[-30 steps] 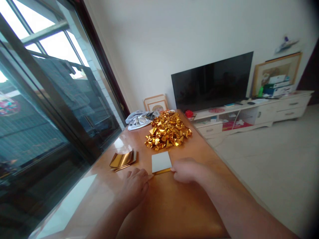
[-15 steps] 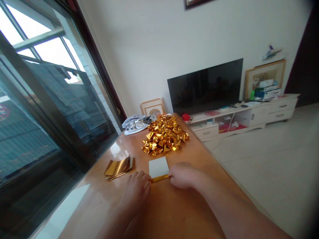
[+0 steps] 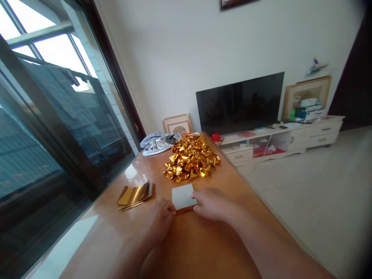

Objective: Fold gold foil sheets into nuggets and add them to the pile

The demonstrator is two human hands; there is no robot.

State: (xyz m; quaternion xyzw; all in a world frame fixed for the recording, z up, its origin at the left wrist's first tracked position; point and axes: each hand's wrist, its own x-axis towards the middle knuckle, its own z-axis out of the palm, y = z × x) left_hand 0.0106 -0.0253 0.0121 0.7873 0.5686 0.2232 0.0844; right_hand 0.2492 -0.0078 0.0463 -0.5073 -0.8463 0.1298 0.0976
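The gold foil sheet (image 3: 183, 198) lies white side up on the wooden table (image 3: 203, 248), its near edge folded over to show a gold strip. Left hand (image 3: 159, 219): fingers curled, tips pressing the fold's left end. Right hand (image 3: 211, 204): fingers curled, pinching the fold's right end. Just left of the sheet sits a stack of flat gold sheets (image 3: 134, 195). Beyond it, a heap of folded gold ingots (image 3: 190, 158) rests loose on the tabletop, in no container. A crumpled grey cloth (image 3: 157, 142) lies at the far end.
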